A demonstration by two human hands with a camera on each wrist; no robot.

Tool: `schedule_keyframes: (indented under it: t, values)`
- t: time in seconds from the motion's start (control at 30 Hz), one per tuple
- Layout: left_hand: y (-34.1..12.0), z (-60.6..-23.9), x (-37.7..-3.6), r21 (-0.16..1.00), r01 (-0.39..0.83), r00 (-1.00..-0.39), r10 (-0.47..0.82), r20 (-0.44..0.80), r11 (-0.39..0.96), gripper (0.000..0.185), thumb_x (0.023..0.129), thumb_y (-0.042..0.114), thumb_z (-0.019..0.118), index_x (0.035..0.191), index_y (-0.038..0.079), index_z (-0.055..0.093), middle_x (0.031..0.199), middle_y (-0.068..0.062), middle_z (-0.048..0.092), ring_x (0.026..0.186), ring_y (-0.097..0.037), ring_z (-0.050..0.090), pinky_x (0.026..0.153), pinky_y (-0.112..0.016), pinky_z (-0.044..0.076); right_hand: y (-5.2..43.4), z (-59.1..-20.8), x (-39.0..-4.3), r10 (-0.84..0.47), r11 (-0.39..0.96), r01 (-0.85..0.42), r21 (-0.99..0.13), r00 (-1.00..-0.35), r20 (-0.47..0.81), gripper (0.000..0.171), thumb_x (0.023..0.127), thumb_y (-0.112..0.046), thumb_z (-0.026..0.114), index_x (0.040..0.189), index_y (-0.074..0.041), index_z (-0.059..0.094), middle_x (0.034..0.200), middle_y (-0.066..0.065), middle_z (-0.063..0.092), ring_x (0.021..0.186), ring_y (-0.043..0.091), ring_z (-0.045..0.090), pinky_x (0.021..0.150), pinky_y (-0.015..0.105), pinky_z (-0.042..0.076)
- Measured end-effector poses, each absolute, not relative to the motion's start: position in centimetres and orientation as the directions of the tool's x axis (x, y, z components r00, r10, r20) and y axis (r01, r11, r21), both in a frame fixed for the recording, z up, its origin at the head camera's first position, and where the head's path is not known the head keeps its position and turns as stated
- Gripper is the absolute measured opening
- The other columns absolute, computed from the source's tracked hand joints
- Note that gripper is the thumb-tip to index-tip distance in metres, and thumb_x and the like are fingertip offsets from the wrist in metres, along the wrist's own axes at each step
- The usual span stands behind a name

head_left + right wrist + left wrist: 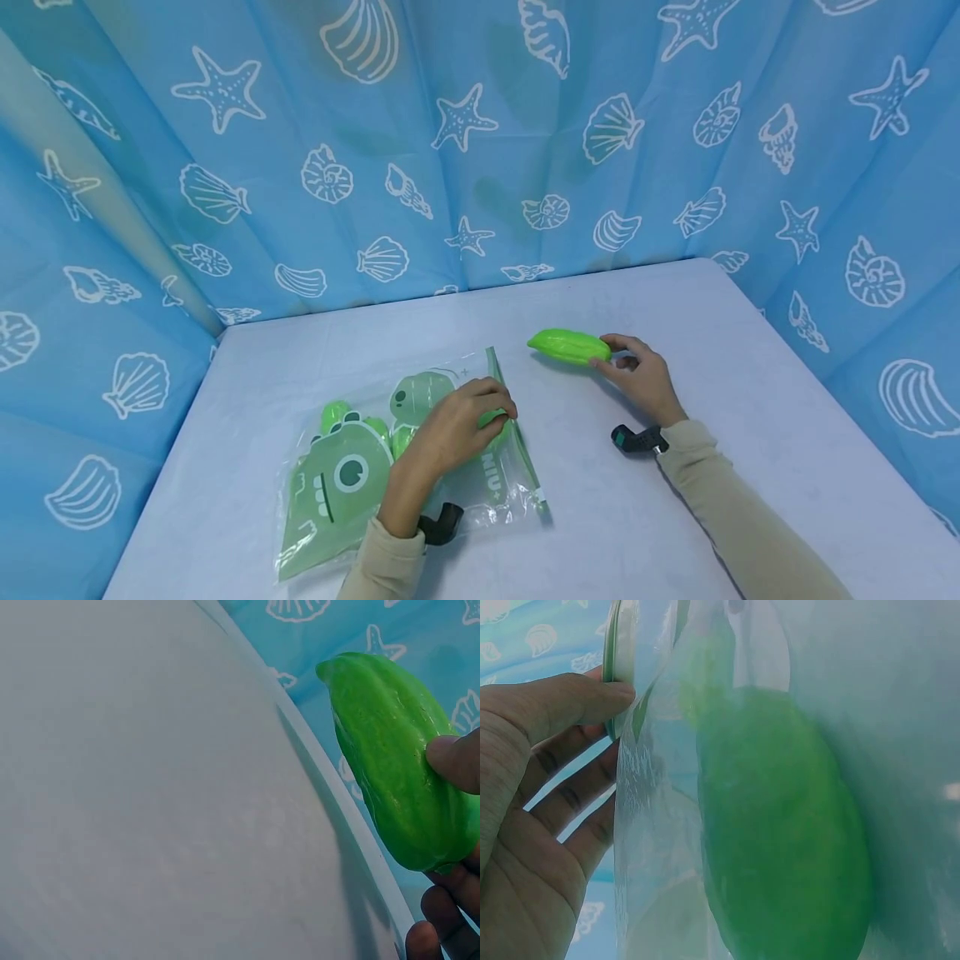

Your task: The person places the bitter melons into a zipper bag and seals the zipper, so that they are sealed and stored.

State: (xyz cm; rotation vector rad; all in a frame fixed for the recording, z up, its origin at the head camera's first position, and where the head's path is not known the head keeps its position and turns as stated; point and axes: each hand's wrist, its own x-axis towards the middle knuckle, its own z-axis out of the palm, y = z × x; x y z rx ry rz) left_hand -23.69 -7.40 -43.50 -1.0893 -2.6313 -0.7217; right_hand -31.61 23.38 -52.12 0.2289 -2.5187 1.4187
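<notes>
The clear zip bag (408,467), printed with a green dinosaur, lies flat on the white table (750,433), toward the table's front left. Green toy pieces (333,414) show through its plastic. The bag's zip edge (517,433) runs along the side facing the table's middle, and there the left hand (453,433) grips it: fingers curled over the opening, and in the left wrist view the thumb (570,701) presses the green zip strip against the fingers, pinching the bag's mouth. A rounded green piece (780,825) sits inside the bag just behind that mouth.

Just beyond the bag's zip edge, toward the far right, the right hand (641,379) holds a green ridged toy vegetable (568,346) by its near end, thumb and fingertips pinched on it. The right wrist view shows it lifted off the tabletop.

Between the bag's zip edge and the vegetable lies a short strip of bare table. To the right of the bag the table runs wide and open up to its right edge. A blue seashell curtain (480,142) closes in the table behind the bag and on both sides.
</notes>
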Motion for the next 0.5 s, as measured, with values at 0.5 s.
schedule_keyframes:
  t: [0.5]
  values:
    - [-7.5,-43.5,-23.6,0.371,0.720,-0.694,0.613,0.379,0.586,0.012,0.085,0.011,0.065,0.090,0.021,0.069,0.102,0.010,0.058,0.096,-0.005,0.053,0.080,-0.020,0.046,22.5,-52.1,-30.3,-0.103,0.488,-0.307,-0.817,-0.950,0.295,0.049,0.081,-0.036,0.069,0.125,-0.019,0.055,0.119,0.002,0.055,0.089,0.018,0.053,0.073,0.027,0.045]
